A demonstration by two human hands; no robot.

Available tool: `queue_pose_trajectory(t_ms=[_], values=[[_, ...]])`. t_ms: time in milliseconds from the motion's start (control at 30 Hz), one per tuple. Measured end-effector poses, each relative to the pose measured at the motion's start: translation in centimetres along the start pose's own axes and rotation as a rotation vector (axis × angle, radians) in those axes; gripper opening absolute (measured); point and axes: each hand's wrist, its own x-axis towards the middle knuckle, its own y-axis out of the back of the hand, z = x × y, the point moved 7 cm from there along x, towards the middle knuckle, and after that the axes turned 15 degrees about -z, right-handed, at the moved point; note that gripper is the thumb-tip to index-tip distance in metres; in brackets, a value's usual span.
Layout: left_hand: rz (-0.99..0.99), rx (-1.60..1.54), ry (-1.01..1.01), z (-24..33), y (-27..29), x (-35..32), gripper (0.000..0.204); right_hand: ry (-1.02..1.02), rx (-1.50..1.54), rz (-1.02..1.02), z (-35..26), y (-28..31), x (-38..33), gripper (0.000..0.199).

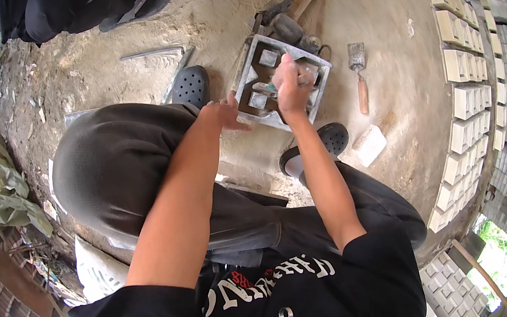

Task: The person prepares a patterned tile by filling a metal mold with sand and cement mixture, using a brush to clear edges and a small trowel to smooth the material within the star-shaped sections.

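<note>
A square grey metal mould lies on the floor in front of me, with raised square blocks and dark recesses inside. My right hand is over its right half, fingers closed round something mostly hidden; bits of green show beside the fist, and I cannot make out its kind. At the mould's near left corner is my left hand, fingers spread and touching or just beside the rim, with nothing seen in it. A small trowel with a wooden handle lies to the right of the mould.
Hand tools, including a dark mallet-like head, lie just beyond the mould. A whitish block rests near my right shoe. Rows of pale cast blocks line the right side. Another person's shoe is at the far left, near a metal frame.
</note>
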Motion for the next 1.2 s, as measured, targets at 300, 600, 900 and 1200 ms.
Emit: queue_pose_trajectory(t_ms=[300, 600, 900, 1200], values=[[0.542, -0.263, -0.013, 0.9, 1.1, -2.1, 0.132, 0.001, 0.35, 0.027, -3.1, 2.5, 3.6, 0.053], [0.469, -0.447, -0.003, 2.1, 2.4, -1.7, 0.132, 0.197, 0.251, 0.122, -7.7, 1.7, 2.6, 0.051], [0.261, -0.455, 0.179, 1.8, 2.4, -0.4, 0.133, 0.081, -0.065, 0.057, 0.2, 1.6, 3.8, 0.052], [0.241, -0.435, 0.188, 1.9, 3.0, -0.1, 0.135, -0.032, 0.026, -0.226, 2.1, 2.3, 4.8, 0.05]])
